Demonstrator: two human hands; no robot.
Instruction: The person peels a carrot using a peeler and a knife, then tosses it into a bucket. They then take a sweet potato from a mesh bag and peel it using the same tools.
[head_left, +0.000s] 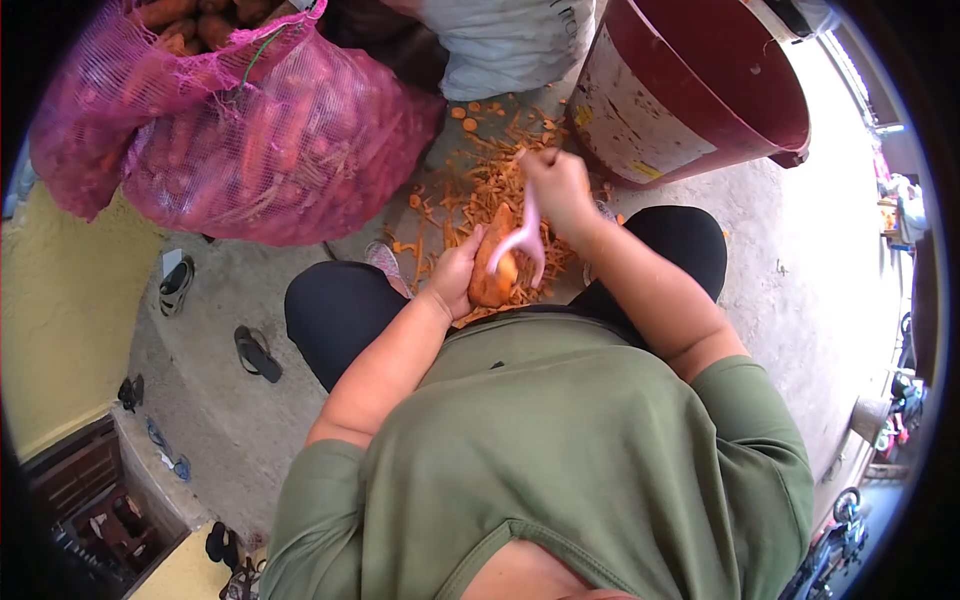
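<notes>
My left hand [457,273] is wrapped round the lower left side of a large orange carrot [488,284], which points away from me between my knees. A pale, partly peeled patch shows near its lower end. In my right hand [560,190] is the handle of a pink Y-shaped peeler [530,225]. The peeler's forked head lies over the carrot, close to the pale patch. Orange peelings [490,180] are heaped on the floor beneath and beyond both hands.
A pink mesh sack [270,150] full of carrots stands at the upper left. A dark red bucket [640,110] is at the upper right, beside a white sack [510,45]. Loose sandals [258,353] lie on the concrete floor at left.
</notes>
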